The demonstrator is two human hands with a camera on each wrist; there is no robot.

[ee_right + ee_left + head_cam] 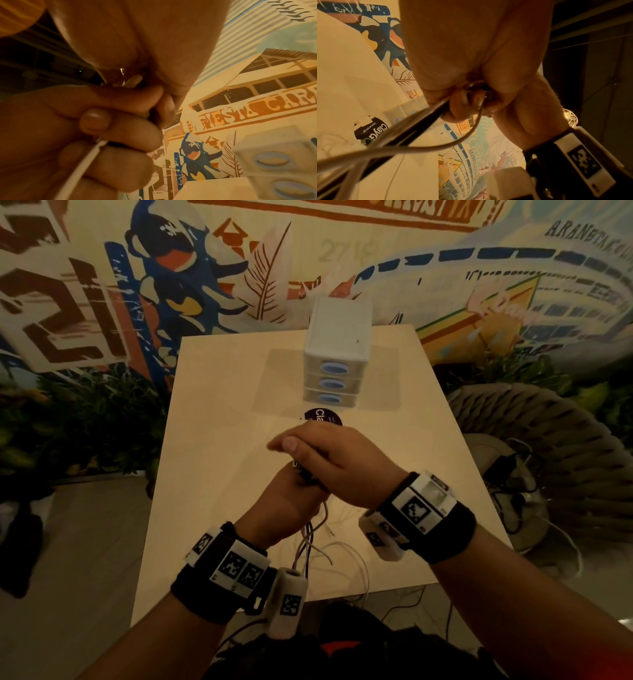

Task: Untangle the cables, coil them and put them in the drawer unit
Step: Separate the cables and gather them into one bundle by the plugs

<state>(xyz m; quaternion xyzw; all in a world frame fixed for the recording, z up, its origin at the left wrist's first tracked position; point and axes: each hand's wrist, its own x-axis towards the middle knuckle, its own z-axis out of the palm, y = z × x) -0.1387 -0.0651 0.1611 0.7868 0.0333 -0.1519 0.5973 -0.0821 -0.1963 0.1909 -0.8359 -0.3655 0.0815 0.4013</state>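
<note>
Just above the table (219, 392), two hands meet over one bundle of cables (310, 537). The left hand (287, 505) is fisted round the bundle, its fingers (458, 106) curled over dark and pale strands that trail down from its heel toward the near edge; the exact number of cables cannot be told, though both black and white ones show. The right hand (329, 463) lies over the top of the left, fingers (120, 129) curled, clamping one white cable (80, 166) that runs out below them. Beyond the right hand's knuckles sits one round dark sticker (323, 416), and just past that stands one white drawer unit (337, 354) with three drawers, all closed, each with a blue oval handle. Well off to the right hand's side is one woven chair (548, 440).
</note>
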